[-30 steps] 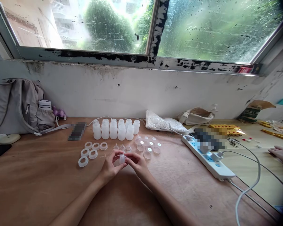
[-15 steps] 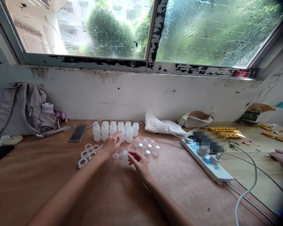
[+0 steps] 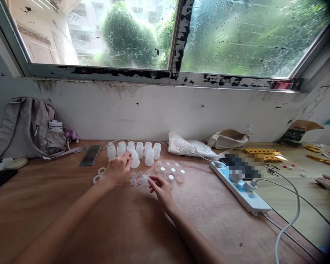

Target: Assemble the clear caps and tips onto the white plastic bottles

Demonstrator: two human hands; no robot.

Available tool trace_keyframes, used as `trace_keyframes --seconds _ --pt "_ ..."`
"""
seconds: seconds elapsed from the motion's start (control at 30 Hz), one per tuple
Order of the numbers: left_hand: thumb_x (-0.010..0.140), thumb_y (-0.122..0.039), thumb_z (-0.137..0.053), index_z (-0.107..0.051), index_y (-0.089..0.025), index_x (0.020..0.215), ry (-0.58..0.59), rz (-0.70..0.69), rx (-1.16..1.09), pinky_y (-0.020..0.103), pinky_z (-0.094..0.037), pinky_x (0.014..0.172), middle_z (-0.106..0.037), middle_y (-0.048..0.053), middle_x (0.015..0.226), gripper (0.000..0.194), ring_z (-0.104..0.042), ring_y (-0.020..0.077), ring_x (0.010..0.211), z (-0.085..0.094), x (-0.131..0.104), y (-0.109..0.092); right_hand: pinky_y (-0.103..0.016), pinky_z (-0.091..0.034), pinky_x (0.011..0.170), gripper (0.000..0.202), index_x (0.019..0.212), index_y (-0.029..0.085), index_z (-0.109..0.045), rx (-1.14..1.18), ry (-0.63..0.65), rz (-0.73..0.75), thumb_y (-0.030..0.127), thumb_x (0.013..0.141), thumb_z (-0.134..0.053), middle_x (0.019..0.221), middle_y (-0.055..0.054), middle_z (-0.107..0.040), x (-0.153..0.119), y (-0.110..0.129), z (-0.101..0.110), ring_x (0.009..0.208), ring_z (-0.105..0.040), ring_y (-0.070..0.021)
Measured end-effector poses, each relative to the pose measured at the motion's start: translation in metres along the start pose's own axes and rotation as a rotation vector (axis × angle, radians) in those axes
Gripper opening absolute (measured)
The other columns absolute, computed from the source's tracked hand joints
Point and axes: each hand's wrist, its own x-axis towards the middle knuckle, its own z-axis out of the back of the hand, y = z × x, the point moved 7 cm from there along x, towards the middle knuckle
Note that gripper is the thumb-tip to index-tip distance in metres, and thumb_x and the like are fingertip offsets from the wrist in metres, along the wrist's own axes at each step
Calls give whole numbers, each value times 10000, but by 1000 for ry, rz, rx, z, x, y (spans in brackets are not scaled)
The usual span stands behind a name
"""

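My left hand is closed on a small frosted white bottle, which leans in the fingers in front of the other bottles. Several more bottles stand upright in a cluster behind it. My right hand pinches a clear ribbed plastic piece at its edge, low over the table. Just left of that piece lie several clear nipple-like parts. White rings rest beyond my left hand, partly hidden by it. Round translucent caps are spread behind and right of my right hand.
A white power strip with plugs and cables runs along the right. A white padded pouch and a beige bag lie by the wall. At the left sits a grey backpack. Another person's hand rests at far right.
My left hand has drawn a bottle from the cluster and moved it left and toward me. The right hand stays almost in place with the clear piece.
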Motion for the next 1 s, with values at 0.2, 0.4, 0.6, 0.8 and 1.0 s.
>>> trace_keyframes --seconds 0.2,0.4,0.6,0.8,1.0 --pt "806 -371 -409 -433 -209 802 -51 15 -54 221 -375 521 -523 -23 675 163 -506 117 532 24 -51 20 -257 -481 464 302 844 133 -623 -18 8 -13 386 680 -618 711 -50 -608 -3 0 -4 583 -562 -144" --pt "762 -451 -453 -390 -214 715 36 3 -88 218 -348 483 -473 -40 607 249 -466 111 487 8 -78 26 -259 -485 454 319 830 133 -626 -30 4 -25 404 663 -626 679 -42 -602 -3 -4 -6 565 -562 -144" --pt "764 -442 -456 -398 -204 703 62 -113 -30 232 -310 457 -470 -18 632 252 -443 116 483 -5 -88 19 -257 -480 454 316 839 128 -622 -22 10 -24 394 668 -625 691 -45 -600 -4 -6 -6 562 -560 -141" --pt "772 -374 -461 -459 -213 834 87 -154 -183 285 -426 610 -469 57 954 173 -516 196 801 -17 -88 11 -261 -483 461 331 838 134 -635 -17 21 -13 417 666 -621 697 -51 -614 -4 -7 -7 572 -565 -145" --pt "702 -257 -585 -280 -267 1127 98 -20 -612 383 -368 894 -429 66 1140 523 -450 216 1055 -54 -93 19 -266 -484 465 308 834 141 -638 52 34 -23 394 657 -640 718 -52 -611 -4 -7 -9 584 -560 -148"
